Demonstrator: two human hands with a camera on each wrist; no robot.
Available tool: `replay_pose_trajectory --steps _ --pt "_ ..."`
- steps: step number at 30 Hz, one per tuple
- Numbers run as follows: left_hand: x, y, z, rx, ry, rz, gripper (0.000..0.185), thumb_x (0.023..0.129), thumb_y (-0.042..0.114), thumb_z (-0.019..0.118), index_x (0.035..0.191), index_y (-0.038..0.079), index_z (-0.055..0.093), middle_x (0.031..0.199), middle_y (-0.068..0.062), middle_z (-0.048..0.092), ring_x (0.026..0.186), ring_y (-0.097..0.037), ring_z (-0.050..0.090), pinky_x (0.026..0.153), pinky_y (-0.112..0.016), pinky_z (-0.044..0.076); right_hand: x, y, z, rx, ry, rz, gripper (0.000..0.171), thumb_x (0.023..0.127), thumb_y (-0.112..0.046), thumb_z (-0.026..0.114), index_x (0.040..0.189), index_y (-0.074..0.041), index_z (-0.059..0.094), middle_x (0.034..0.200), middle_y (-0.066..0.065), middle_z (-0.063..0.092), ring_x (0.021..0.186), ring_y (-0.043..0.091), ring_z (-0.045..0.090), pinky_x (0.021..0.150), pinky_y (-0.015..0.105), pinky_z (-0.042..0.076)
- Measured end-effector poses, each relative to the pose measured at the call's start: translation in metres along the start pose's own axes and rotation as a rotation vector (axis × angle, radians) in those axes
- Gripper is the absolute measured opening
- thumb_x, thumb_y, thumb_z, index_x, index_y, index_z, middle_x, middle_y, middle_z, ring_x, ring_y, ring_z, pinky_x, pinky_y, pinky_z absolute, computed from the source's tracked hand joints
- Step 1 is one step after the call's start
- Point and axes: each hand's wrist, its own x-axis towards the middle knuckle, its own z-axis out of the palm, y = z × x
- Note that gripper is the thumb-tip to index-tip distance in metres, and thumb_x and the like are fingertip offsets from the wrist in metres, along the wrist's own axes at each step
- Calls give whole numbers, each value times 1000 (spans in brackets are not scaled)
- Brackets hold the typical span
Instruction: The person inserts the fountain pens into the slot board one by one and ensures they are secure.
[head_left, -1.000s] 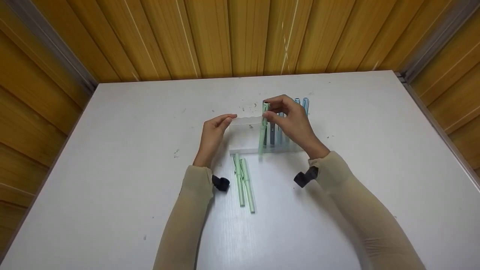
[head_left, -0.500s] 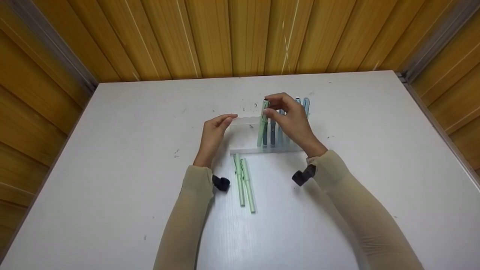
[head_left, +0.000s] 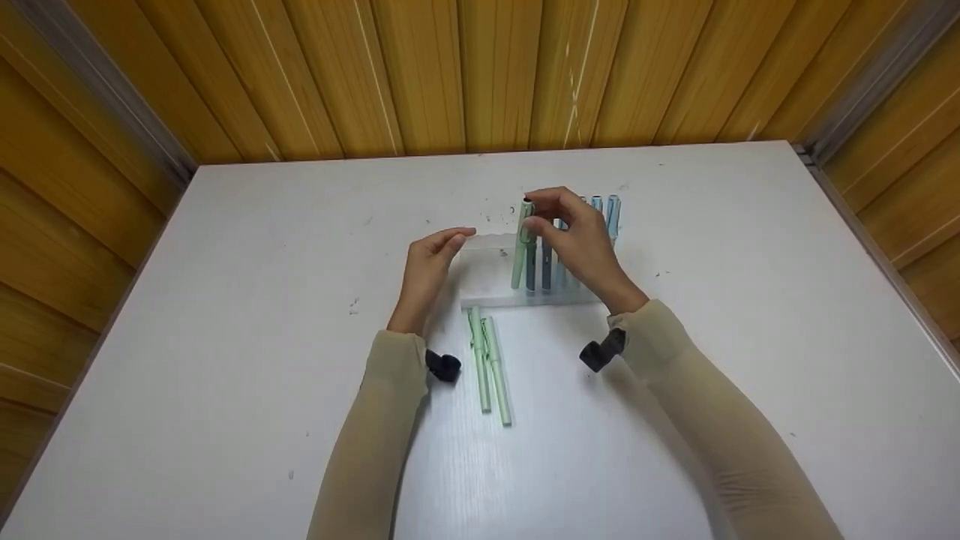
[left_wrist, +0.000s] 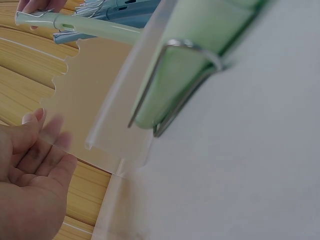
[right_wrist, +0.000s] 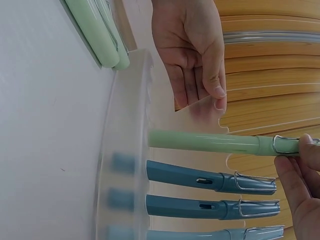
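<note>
Right grip (head_left: 574, 232) pinches the green pen (head_left: 521, 244), now seated upright in the clear holder (head_left: 495, 266), while left grip (head_left: 431, 259) stays relaxed against it.

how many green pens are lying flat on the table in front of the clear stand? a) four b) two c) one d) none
b: two green pens lie side by side on the table just in front of the clear stand, while the right hand pinches a third green pen standing upright in the stand.
</note>
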Motion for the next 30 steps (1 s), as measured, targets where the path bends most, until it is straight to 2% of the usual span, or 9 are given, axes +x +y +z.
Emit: replay_pose_trajectory --steps 10,21,30 --pt "-1 0 0 -6 -5 7 29 96 27 56 114 10 71 126 -5 65 126 -17 53 109 -37 40 0 3 3 -14 -6 25 36 89 -14 68 123 -8 60 110 5 65 100 13 62 94 34 50" --pt "1 1 -1 -8 -1 4 29 96 25 57 114 8 71 125 -7 66 125 -18 54 108 -37 41 0 6 4 -49 -28 18 35 90 -16 67 123 -9 61 112 4 65 101 12 61 86 22 49" --pt "1 1 0 -15 -1 -7 28 96 26 57 113 9 71 124 -5 66 125 -16 54 108 -36 40 1 6 6 -84 -46 27 34 91 -13 66 124 -10 61 113 4 64 99 13 60 86 25 48"
